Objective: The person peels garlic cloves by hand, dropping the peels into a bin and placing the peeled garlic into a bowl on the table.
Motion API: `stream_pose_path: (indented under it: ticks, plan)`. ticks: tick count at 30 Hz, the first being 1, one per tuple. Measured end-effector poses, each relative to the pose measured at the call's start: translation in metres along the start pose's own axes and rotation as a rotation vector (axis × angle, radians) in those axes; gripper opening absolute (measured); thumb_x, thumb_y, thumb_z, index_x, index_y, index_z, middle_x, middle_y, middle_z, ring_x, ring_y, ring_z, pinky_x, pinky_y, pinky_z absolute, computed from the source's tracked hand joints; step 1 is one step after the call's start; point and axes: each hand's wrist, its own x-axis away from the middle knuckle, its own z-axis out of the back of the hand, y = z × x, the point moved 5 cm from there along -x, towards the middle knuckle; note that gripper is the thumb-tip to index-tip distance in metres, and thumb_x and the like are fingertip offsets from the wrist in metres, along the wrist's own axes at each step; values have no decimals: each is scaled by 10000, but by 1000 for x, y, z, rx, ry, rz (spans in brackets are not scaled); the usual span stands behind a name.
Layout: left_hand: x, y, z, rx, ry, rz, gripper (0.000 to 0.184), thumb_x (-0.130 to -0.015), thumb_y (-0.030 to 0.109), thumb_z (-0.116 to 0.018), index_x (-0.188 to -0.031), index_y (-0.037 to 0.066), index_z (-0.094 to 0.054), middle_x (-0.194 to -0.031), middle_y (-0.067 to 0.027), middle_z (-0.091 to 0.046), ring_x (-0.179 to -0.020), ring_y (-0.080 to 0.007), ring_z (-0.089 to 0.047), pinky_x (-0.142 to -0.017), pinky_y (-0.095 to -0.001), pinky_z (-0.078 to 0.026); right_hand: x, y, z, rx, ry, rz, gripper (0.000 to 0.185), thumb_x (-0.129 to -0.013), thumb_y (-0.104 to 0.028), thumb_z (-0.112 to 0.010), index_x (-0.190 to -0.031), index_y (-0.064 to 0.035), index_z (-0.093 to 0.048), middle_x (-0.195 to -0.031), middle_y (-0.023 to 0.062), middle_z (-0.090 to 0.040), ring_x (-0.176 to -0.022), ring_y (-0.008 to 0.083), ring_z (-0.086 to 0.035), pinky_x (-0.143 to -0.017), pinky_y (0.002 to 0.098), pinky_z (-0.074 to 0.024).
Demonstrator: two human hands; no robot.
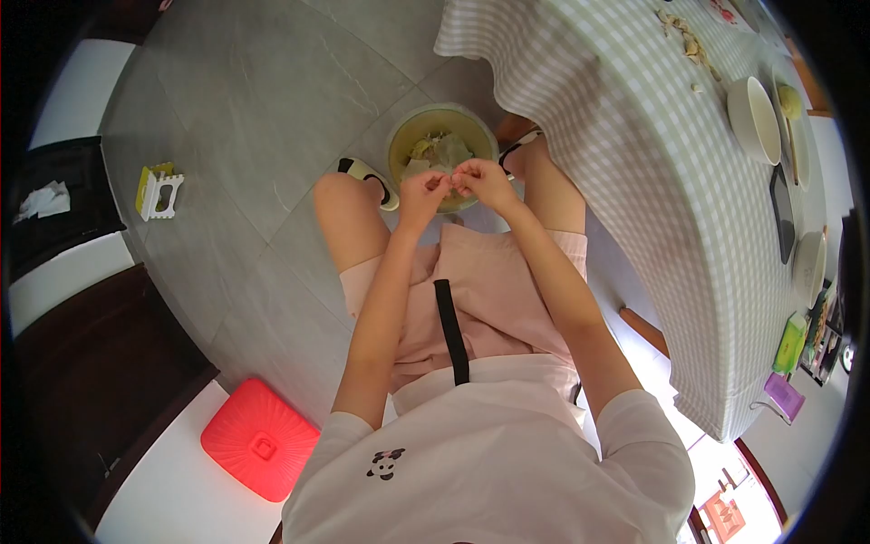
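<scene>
My left hand (423, 196) and my right hand (484, 184) meet over the near part of a round bin (397, 145) that stands on the floor between my feet. The fingers of each hand are pinched together, the fingertips nearly touching. Something small and pale seems to lie between them, too small to name. Inside the bin, beyond my fingers, are a pale liner or plastic bag (452, 152) and some yellowish scraps (422, 148).
At the right, a checkered-cloth table (634, 136) bears a white bowl (754, 121), beige pieces (693, 45), a dark flat object (781, 213) and a green packet (791, 343). A red lid (261, 440) and a small yellow-white box (161, 192) are at the left.
</scene>
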Motion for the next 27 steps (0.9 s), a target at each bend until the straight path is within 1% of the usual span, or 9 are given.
stream_pose_path:
  ticks: [5, 7, 10, 15, 20, 23, 25, 26, 27]
  plan:
    - [-2, 0, 1, 49, -4, 3, 138, -741, 89, -570, -779, -41, -598, -638, -61, -595, -569, -86, -546, -537, -213, -430, -1, -1, -1, -31, -7, 2, 59, -767, -43, -550, -780, 13, -562, -647, 25, -558, -551, 70, -491, -495, 206, -406]
    - [-2, -1, 1, 76, 1, 8, 138, -742, 85, -569, -781, -43, -597, -638, -61, -594, -572, -86, -545, -539, -212, -432, -2, 1, -1, -27, -28, 3, 83, -784, -70, -558, -805, 10, -554, -697, 28, -562, -579, 71, -478, -532, 200, -405]
    - [-2, 0, 1, 115, 0, 25, 143, -752, 81, -559, -794, -52, -589, -656, -60, -593, -584, -91, -549, -544, -212, -438, -1, 0, -3, -79, -50, -12, 82, -790, -79, -553, -805, 1, -554, -688, 16, -549, -585, 66, -471, -550, 194, -398]
    - [-2, -3, 0, 339, -60, 158, 130, -806, 70, -504, -856, -37, -558, -746, -71, -579, -661, -122, -560, -619, -222, -463, 0, -11, -5, -172, -49, -30, 85, -801, -101, -543, -818, -17, -547, -706, 2, -537, -606, 63, -471, -567, 189, -395]
    - [-1, 1, -1, 390, -66, 198, 140, -817, 92, -500, -855, -32, -553, -752, -73, -577, -673, -135, -567, -630, -228, -466, 0, -8, -6, -227, -61, -103, 90, -809, -119, -537, -832, -32, -539, -725, -6, -536, -627, 60, -473, -569, 192, -398]
    - [-1, 0, -1, 368, -45, 184, 130, -813, 83, -505, -850, -31, -554, -753, -73, -578, -674, -136, -569, -627, -230, -468, -3, 4, -6, -115, -18, -60, 83, -805, -105, -538, -841, -30, -536, -727, -4, -543, -610, 59, -476, -539, 190, -399]
    - [-1, -3, 0, 340, -23, 175, 126, -811, 79, -505, -849, -31, -553, -754, -72, -579, -674, -136, -569, -626, -230, -469, -4, 2, -4, -38, 114, 138, 104, -780, -97, -553, -818, -1, -549, -700, 38, -563, -567, 71, -500, -504, 212, -414]
    - [0, -3, 0, 375, -2, 171, 113, -802, 69, -509, -836, -31, -549, -748, -67, -576, -666, -123, -565, -600, -219, -458, -1, -2, -7, -39, 114, 136, 104, -780, -97, -553, -818, -1, -549, -700, 38, -563, -567, 71, -500, -504, 212, -414]
    - [0, -4, 0, 409, 17, 167, 101, -794, 58, -514, -824, -32, -545, -743, -62, -573, -658, -110, -560, -574, -207, -448, 3, -9, -8, 99, 162, 167, 102, -770, -82, -554, -828, 2, -556, -692, 58, -567, -568, 78, -513, -512, 217, -421]
